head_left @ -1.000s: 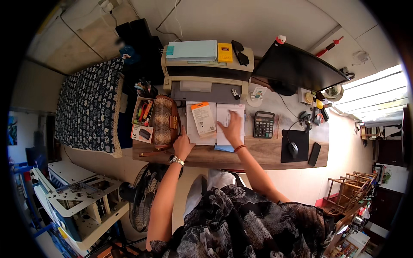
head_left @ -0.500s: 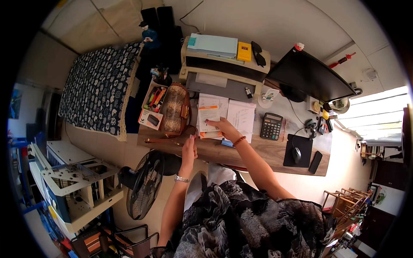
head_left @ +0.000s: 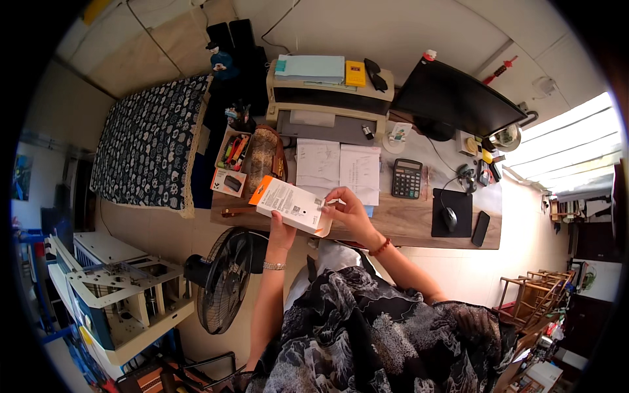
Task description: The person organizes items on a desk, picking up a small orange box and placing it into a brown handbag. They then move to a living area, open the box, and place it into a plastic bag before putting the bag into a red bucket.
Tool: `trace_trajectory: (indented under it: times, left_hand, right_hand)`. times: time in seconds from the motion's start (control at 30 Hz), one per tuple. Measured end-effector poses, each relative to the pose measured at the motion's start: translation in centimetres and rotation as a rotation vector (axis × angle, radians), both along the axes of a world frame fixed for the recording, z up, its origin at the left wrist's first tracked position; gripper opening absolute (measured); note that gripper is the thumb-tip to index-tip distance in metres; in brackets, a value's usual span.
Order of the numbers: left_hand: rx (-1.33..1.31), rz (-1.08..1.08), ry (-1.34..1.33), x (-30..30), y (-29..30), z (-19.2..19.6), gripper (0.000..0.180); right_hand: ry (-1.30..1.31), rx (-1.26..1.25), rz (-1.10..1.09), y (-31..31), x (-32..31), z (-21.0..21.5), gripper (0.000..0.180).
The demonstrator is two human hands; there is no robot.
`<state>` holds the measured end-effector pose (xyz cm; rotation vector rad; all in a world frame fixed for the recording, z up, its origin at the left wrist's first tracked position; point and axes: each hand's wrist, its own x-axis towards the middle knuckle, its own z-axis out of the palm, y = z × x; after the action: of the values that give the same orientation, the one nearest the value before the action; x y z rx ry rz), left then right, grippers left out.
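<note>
A white cardboard box (head_left: 288, 204) with orange ends is held up tilted above the desk's front edge. My left hand (head_left: 282, 234) grips its near side, thumb on the upper face. At the box's right end my right hand (head_left: 347, 213) has its fingers closed on the edge. Beyond the box lie papers with handwriting (head_left: 360, 171). A brown patterned handbag (head_left: 265, 154) stands left of the papers, partly hidden by the box.
A calculator (head_left: 407, 179), a mouse (head_left: 449, 219) on a black pad and a phone (head_left: 481, 228) lie to the right. The printer (head_left: 327, 98) and monitor (head_left: 455, 95) stand behind. Left are a box of pens (head_left: 234, 152) and, below the desk, a fan (head_left: 226, 281).
My right hand has lifted the box off the papers and brought it nearer, turned aslant. My left hand, empty before, now holds it too. The view has shifted slightly.
</note>
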<state>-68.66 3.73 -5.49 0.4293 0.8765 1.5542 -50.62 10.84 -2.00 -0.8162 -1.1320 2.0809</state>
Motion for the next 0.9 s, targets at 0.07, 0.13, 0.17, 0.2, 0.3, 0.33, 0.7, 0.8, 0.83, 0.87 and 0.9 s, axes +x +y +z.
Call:
trace_trajectory:
  times: [0.07,0.13,0.17,0.2,0.3,0.33,0.7,0.8,0.83,0.87,0.9]
  left_hand:
    - [0.007,0.004,0.001,0.2,0.2,0.6,0.103]
    - [0.016,0.018,0.012,0.2,0.1,1.0,0.102]
    - [0.024,0.024,0.017,0.3,0.1,1.0,0.101]
    - [0.032,0.029,0.022,0.4,0.0,1.0,0.1]
    - [0.018,0.065,-0.022,1.8,0.3,2.1,0.095]
    - [0.044,0.073,-0.022,1.8,0.0,2.0,0.09]
    - [-0.04,0.09,-0.041,4.2,-0.9,2.0,0.082]
    - [-0.009,0.066,-0.015,3.8,-1.4,1.0,0.082]
    - [-0.021,0.066,-0.002,4.0,-1.5,1.2,0.082]
    - [-0.032,0.067,0.01,4.1,-1.6,1.4,0.081]
    - [-0.044,0.07,0.022,4.1,-1.7,1.6,0.081]
  right_hand:
    - [0.062,0.108,-0.057,-1.0,0.5,-0.4,0.037]
    - [-0.114,0.268,-0.08,-1.9,0.6,0.7,0.032]
    - [-0.208,0.347,-0.096,-2.3,0.6,1.9,0.029]
    - [-0.278,0.432,-0.125,-2.8,0.6,2.5,0.03]
    - [-0.501,0.837,-0.207,-3.2,1.5,2.7,0.034]
    - [-0.517,0.86,-0.206,-3.5,1.4,3.2,0.035]
    - [-0.533,1.03,-0.096,-3.5,4.3,2.0,0.016]
    - [-0.477,0.965,0.027,-3.1,4.5,1.8,0.012]
    - [-0.478,0.911,0.092,-3.2,4.6,1.7,0.011]
    - [-0.479,0.858,0.158,-3.2,4.8,1.5,0.012]
    - [-0.449,0.829,0.196,-3.1,5.0,1.3,0.012]
